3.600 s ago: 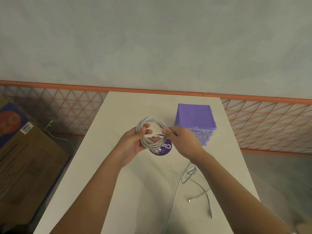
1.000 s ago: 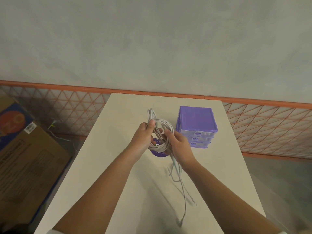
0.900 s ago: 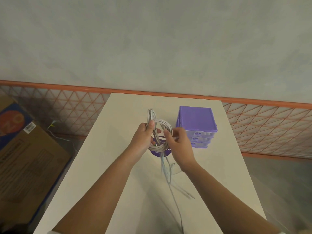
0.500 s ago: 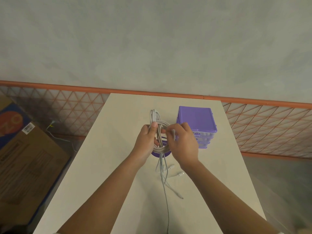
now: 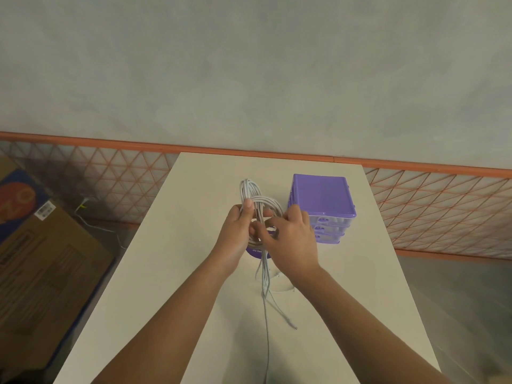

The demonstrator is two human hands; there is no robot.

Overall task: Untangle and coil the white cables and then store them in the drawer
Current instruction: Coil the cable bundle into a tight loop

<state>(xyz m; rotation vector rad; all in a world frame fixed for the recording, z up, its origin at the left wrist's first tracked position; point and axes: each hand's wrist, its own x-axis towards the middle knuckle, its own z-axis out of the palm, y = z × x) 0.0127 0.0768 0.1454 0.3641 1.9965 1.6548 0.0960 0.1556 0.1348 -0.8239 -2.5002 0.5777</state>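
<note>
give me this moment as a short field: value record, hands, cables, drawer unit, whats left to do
left hand: grips the coil of white cables
right hand: fingers curled at the coil, handling a strand
loose ends: hang from the coil, trailing down onto the table
drawer unit: purple, right of the hands, drawers look closed
purple disc: on the table under the coil, mostly hidden
left to do: finish coiling, open a drawer, store the cables

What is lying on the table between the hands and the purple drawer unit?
In the head view nothing shows there: the right hand, working at the white cables that the left hand grips, overlaps the purple drawer unit's near left edge. No table shows between.
</note>
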